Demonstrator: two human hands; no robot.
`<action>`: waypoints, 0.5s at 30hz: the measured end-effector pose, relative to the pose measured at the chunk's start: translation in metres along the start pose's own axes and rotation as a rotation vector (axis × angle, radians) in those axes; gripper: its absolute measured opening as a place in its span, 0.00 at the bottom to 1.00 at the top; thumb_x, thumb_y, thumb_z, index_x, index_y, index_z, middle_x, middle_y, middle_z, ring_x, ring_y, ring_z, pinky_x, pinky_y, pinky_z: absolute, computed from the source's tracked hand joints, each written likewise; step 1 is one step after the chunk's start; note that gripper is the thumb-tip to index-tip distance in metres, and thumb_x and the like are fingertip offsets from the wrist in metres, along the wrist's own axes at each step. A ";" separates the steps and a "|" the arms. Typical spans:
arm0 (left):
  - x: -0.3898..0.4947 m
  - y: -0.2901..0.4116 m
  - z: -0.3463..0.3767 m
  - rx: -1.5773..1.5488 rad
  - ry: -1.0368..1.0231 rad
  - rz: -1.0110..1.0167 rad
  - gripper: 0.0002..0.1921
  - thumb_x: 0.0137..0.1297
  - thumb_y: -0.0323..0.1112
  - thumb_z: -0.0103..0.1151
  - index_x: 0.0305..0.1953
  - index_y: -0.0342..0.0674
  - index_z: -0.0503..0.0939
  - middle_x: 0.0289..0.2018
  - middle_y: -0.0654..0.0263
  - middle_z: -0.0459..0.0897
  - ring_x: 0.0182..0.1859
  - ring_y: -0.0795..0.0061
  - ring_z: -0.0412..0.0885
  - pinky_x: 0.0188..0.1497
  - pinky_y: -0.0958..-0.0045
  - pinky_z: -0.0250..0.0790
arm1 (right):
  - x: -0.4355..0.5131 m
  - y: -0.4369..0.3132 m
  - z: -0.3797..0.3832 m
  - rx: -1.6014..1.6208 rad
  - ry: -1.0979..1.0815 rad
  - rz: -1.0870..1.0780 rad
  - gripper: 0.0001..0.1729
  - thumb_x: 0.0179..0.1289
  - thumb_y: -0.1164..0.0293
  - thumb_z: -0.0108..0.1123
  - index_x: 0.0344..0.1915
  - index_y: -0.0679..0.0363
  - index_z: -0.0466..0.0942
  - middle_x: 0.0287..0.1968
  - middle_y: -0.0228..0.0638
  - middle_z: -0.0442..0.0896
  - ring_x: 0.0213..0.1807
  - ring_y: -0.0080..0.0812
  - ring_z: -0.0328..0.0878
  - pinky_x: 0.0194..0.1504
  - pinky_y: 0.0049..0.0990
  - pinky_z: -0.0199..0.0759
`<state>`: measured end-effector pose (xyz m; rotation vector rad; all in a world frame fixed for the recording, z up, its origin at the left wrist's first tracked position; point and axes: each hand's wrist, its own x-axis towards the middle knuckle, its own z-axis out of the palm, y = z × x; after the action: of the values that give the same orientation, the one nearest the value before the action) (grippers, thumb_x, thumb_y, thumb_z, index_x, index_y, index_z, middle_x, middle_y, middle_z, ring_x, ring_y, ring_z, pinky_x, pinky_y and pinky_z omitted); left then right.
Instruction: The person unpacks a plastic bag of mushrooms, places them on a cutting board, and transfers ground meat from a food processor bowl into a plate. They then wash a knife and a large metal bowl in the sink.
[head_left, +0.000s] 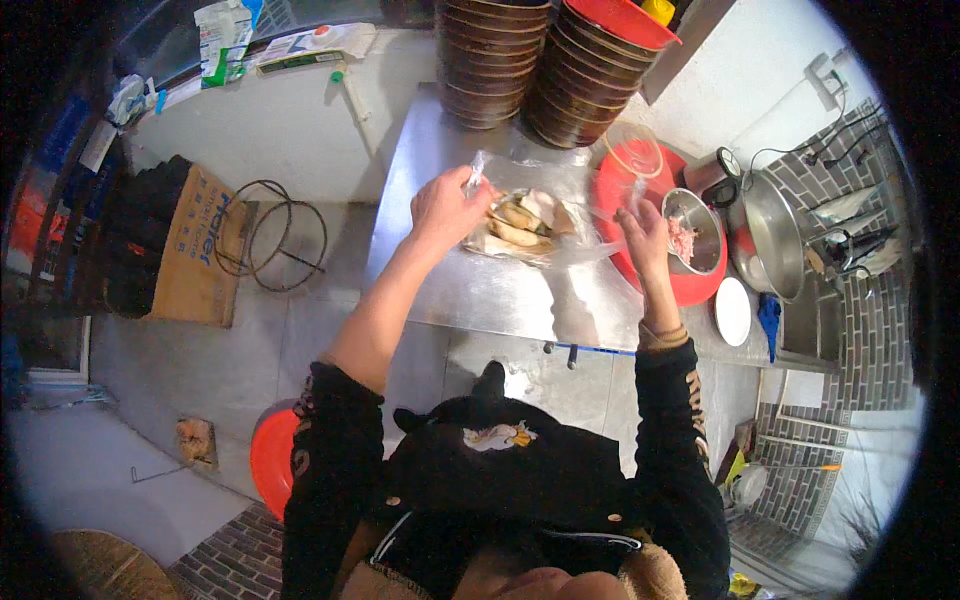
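A clear plastic bag (574, 241) lies spread over the stainless steel table, with several pale yellowish food pieces (517, 225) inside it. My left hand (450, 206) pinches the bag's upper left edge. On the other side, my right hand (646, 234) grips the bag's right edge between thumb and fingers. Just right of that hand, a metal bowl (709, 244) holds pink minced meat (681, 240) and sits on a red round lid or tray (626, 274). What exactly the food pieces are, I cannot tell.
Tall stacks of brown buckets (491, 64) stand at the table's back. To the right are a metal cup (712, 171), a large steel basin (772, 232), a white plate (732, 311), a blue cloth-like item (769, 319) and a sink (810, 330). A cardboard box (195, 247) stands left, on the floor.
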<state>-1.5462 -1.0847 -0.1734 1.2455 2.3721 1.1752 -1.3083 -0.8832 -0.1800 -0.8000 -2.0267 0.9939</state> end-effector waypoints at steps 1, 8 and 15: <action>0.004 0.014 0.001 -0.255 -0.046 -0.002 0.10 0.65 0.36 0.59 0.41 0.35 0.78 0.34 0.67 0.83 0.39 0.76 0.81 0.43 0.75 0.72 | 0.005 -0.006 -0.003 0.087 -0.105 0.179 0.17 0.64 0.67 0.61 0.46 0.69 0.76 0.36 0.35 0.82 0.39 0.24 0.76 0.44 0.25 0.70; 0.046 0.109 -0.033 -0.619 -0.066 0.357 0.16 0.65 0.43 0.60 0.42 0.34 0.79 0.36 0.61 0.84 0.38 0.78 0.80 0.42 0.74 0.71 | 0.069 -0.131 -0.015 0.211 -0.373 -0.360 0.14 0.65 0.64 0.59 0.38 0.66 0.79 0.31 0.31 0.83 0.35 0.18 0.76 0.35 0.20 0.69; 0.035 0.127 -0.053 -0.049 0.041 0.612 0.31 0.59 0.59 0.60 0.52 0.37 0.74 0.47 0.49 0.77 0.51 0.50 0.76 0.52 0.57 0.69 | 0.070 -0.156 0.044 0.451 -0.287 -0.118 0.11 0.61 0.71 0.61 0.38 0.64 0.70 0.31 0.28 0.77 0.36 0.19 0.74 0.38 0.21 0.72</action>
<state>-1.5195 -1.0464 -0.0394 2.0270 2.0203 1.4059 -1.4147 -0.9258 -0.0454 -0.3073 -1.9405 1.4903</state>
